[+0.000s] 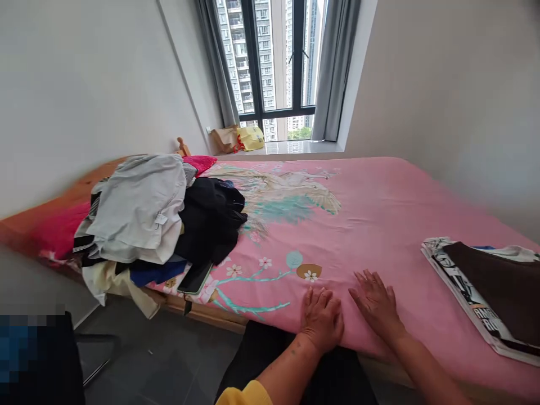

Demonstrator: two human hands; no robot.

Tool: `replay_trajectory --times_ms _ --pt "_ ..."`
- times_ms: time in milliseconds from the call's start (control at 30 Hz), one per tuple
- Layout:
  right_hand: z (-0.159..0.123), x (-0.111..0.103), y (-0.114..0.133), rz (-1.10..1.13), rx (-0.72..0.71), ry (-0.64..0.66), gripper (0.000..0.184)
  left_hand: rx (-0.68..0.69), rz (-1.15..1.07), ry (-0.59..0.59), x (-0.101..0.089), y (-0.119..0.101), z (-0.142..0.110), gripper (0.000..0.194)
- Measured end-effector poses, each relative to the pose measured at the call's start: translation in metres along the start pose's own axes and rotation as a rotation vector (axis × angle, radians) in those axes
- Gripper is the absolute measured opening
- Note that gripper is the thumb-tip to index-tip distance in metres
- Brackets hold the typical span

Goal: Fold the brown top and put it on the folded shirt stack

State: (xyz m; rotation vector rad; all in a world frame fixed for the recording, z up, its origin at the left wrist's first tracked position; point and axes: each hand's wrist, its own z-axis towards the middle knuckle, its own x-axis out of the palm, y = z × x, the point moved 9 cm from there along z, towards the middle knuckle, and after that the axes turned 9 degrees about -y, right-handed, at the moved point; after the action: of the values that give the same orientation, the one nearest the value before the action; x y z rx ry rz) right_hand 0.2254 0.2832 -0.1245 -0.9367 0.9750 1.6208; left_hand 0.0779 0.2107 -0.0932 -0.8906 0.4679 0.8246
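Observation:
My left hand (322, 318) rests palm down on the near edge of a pink flowered bedsheet (382, 211), its fingers slightly bent and nothing in them. To its right, my right hand (375, 301) lies flat on the same sheet with fingers apart, holding nothing. Right of that hand is a stack of folded clothes, with a dark brown garment (498, 287) on top and a printed white garment (472, 304) beneath. Heaped on the left of the bed are loose clothes, among them a light grey shirt (139, 202) and a black garment (211, 219).
A phone (195, 278) lies at the bed's near edge by the heap. Behind the clothes stands a wooden headboard (63, 197). Paper bags (225, 139) sit on the windowsill. At lower left there is a dark chair (71, 354) with metal legs.

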Motion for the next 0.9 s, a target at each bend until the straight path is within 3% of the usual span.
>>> replay_trajectory --times_ms 67,133,233,333,433,500,567,633,700,733,800,833,900 --pt "0.008 0.019 0.028 0.002 0.011 0.07 0.056 -0.016 -0.085 0.01 -0.002 0.003 -0.003 0.026" --pt "0.011 0.026 0.039 0.01 0.015 0.046 0.056 -0.025 -0.17 0.025 -0.01 0.012 -0.003 0.023" --pt "0.009 0.027 0.032 0.059 0.004 -0.05 0.058 -0.015 -0.139 -0.01 -0.052 0.049 0.009 0.029" --pt "0.007 0.028 0.022 0.113 -0.023 -0.132 0.057 -0.029 0.191 -0.117 -0.134 0.117 0.037 0.046" --pt "0.009 0.028 0.02 0.139 -0.048 -0.191 0.056 -0.187 0.609 -0.249 -0.243 0.196 0.06 0.063" --pt "0.01 0.027 0.02 0.149 -0.043 -0.22 0.056 -0.266 0.803 -0.275 -0.312 0.234 0.067 0.068" --pt "0.012 0.025 0.021 0.16 -0.033 -0.242 0.056 -0.341 0.892 -0.319 -0.374 0.259 0.069 0.065" --pt "0.013 0.021 0.022 0.177 -0.031 -0.251 0.054 -0.462 0.827 -0.448 -0.431 0.274 0.067 0.045" --pt "0.015 0.02 0.022 0.196 -0.013 -0.249 0.053 -0.596 0.682 -0.58 -0.469 0.282 0.066 0.027" --pt "0.016 0.02 0.02 0.205 0.004 -0.242 0.053 -0.635 0.622 -0.624 -0.478 0.281 0.069 0.024" --pt "0.017 0.023 0.016 0.217 0.051 -0.223 0.051 -0.635 0.548 -0.657 -0.473 0.267 0.086 0.022" --pt "0.018 0.025 0.013 0.217 0.072 -0.215 0.05 -0.607 0.516 -0.655 -0.461 0.254 0.097 0.022" --pt "0.019 0.028 0.011 0.219 0.085 -0.209 0.05 -0.53 0.417 -0.62 -0.419 0.218 0.121 0.021"
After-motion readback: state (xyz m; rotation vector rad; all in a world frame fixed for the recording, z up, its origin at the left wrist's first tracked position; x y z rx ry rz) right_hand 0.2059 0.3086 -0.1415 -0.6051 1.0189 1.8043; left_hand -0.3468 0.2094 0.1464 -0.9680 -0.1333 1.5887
